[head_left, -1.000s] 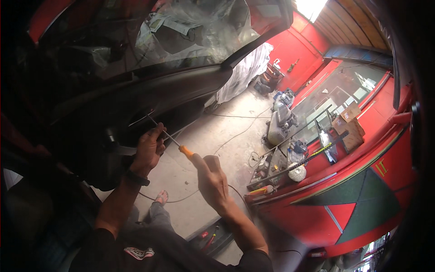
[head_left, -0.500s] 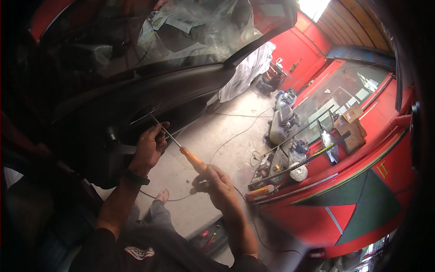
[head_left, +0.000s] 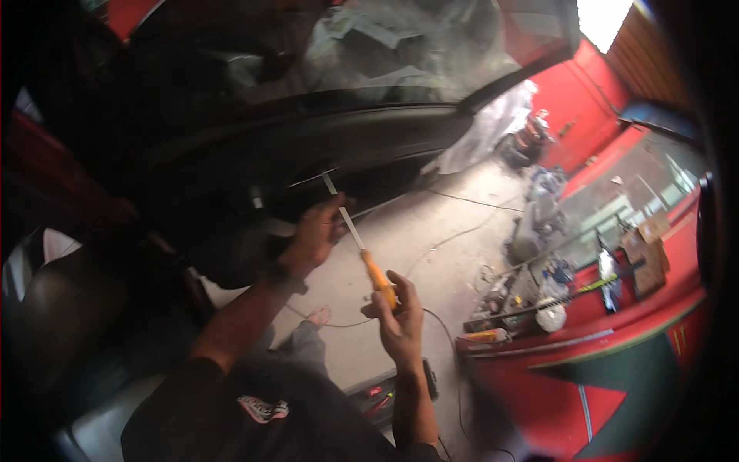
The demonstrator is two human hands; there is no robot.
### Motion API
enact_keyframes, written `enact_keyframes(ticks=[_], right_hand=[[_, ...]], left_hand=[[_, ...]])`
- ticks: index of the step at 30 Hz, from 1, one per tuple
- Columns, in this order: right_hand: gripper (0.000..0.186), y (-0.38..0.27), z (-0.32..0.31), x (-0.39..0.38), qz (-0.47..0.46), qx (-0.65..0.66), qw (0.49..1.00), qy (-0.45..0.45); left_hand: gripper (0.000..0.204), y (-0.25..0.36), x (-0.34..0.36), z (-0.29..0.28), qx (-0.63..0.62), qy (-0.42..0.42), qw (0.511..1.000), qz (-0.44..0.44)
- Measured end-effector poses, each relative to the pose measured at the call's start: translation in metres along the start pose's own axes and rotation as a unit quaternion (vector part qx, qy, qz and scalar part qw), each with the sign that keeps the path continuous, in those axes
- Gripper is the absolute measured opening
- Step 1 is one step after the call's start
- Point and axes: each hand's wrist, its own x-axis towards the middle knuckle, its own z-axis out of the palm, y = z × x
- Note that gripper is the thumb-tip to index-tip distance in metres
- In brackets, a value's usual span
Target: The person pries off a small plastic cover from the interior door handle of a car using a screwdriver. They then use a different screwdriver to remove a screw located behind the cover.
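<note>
A screwdriver point(head_left: 375, 276) with an orange handle and a long metal shaft slants up and leftward. My right hand point(head_left: 401, 322) grips the handle's butt end with its fingers curled round it. Closer to the tip, my left hand point(head_left: 314, 237) is closed at the shaft; blur hides exactly how its fingers sit. The tip meets a thin pale line on the dark inner panel of a car door point(head_left: 231, 158). Whether it is inserted there, I cannot tell. A window glass point(head_left: 400, 46) rises above the panel.
A dark tray point(head_left: 373, 400) with red-handled tools lies below my right forearm. Cables point(head_left: 469, 231) cross the concrete floor. To the right, a red vehicle point(head_left: 554, 400) carries cartons point(head_left: 644, 260) and assorted parts. A compressor-like machine point(head_left: 531, 223) stands behind it.
The view has swung, so the door, hands and floor appear farther right. My right hand stays on the handle and my left by the shaft; the tip remains at the door panel.
</note>
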Motion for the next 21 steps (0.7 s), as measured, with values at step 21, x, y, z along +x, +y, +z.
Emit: enact_keyframes(ticks=[21], right_hand=[[0.025,0.130,0.031,-0.018,0.009,0.206,0.977,-0.060]], left_hand=[[0.041,0.121,-0.018,0.033,0.905,-0.174,0.013,0.388]])
